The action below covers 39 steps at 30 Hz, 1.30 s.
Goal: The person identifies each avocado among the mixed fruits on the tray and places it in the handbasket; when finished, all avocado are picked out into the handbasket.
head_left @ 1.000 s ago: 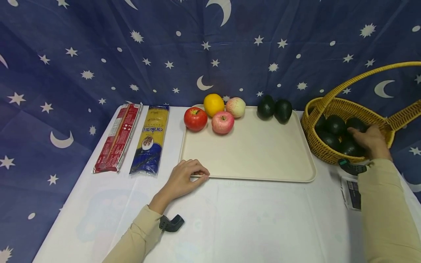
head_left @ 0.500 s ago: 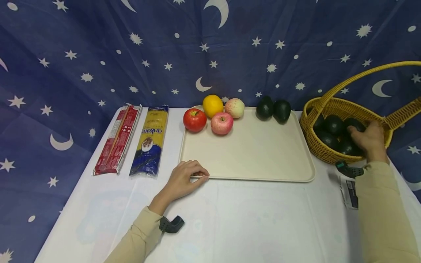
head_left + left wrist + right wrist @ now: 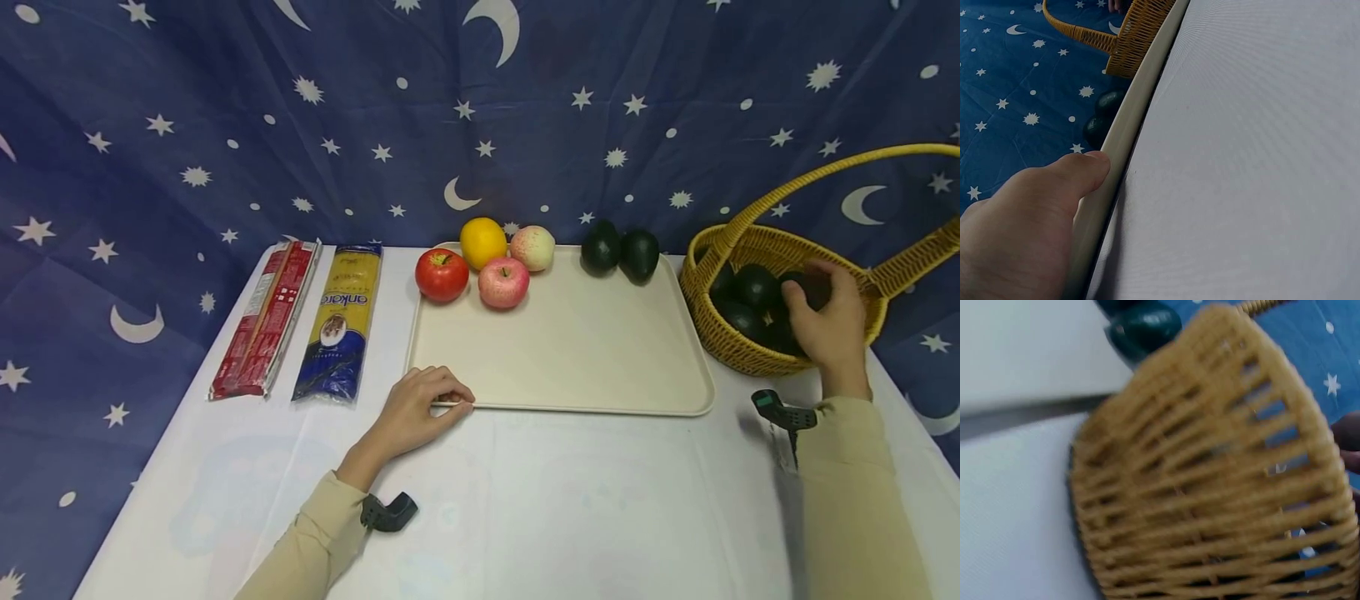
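My right hand (image 3: 831, 329) reaches into the wicker basket (image 3: 750, 354) and holds a dark green avocado (image 3: 812, 287) between thumb and fingers. Several other avocados (image 3: 756, 286) lie in the basket below it. In the right wrist view the basket's woven side (image 3: 1210, 487) hides most of the hand. My left hand (image 3: 420, 408) grips the front left rim of the beige tray (image 3: 585, 350); in the left wrist view its thumb (image 3: 1088, 169) lies on the rim (image 3: 1132, 119). Two avocados (image 3: 619, 252) sit at the tray's back right.
At the tray's back left are a red apple (image 3: 442, 276), a pink apple (image 3: 503, 283), an orange (image 3: 483, 243) and a pale peach (image 3: 532, 248). A red packet (image 3: 266, 321) and a blue and yellow pasta packet (image 3: 337, 325) lie left. The basket's tall handle (image 3: 832, 167) arches above it.
My right hand has risen a little and shifted left inside the basket with the avocado. The left hand keeps its place on the tray.
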{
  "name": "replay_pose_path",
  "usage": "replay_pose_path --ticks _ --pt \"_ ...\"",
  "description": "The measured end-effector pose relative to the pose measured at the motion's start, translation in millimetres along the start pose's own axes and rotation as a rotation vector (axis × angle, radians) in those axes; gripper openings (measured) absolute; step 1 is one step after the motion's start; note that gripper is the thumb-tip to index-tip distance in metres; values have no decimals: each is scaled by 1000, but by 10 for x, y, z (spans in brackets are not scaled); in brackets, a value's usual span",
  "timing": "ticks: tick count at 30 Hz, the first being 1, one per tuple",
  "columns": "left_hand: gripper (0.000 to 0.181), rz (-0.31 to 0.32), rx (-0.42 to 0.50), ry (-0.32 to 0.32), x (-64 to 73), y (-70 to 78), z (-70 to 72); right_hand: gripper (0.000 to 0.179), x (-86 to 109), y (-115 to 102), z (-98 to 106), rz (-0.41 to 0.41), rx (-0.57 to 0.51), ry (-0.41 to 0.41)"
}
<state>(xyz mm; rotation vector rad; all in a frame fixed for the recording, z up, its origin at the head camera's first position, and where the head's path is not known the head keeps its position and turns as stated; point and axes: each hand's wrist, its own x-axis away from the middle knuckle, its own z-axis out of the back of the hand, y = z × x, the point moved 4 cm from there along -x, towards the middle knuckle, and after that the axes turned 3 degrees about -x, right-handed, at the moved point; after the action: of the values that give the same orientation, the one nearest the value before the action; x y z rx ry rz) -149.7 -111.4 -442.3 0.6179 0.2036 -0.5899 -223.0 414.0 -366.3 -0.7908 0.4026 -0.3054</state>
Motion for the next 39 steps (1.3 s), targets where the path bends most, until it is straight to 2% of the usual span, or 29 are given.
replay_pose_path --ticks 4,14,17,20,28,35,39 --pt "8 0 -4 2 4 -9 9 40 129 -144 -74 49 -96 24" --pt "8 9 0 -4 18 -20 6 30 389 -496 -304 372 -255 25" --pt "8 3 1 5 20 -14 12 29 450 -560 -369 451 -302 13" --pt "8 -5 2 15 22 -15 13 29 496 -614 -437 503 -304 0" --pt "8 -3 6 7 18 -18 -13 32 611 -825 -583 604 -270 -41" --pt "8 -5 6 1 9 -9 -15 33 737 -1134 -665 631 -338 -137" --pt "8 -6 9 1 11 -13 -22 39 583 -1003 -835 613 -243 -215"
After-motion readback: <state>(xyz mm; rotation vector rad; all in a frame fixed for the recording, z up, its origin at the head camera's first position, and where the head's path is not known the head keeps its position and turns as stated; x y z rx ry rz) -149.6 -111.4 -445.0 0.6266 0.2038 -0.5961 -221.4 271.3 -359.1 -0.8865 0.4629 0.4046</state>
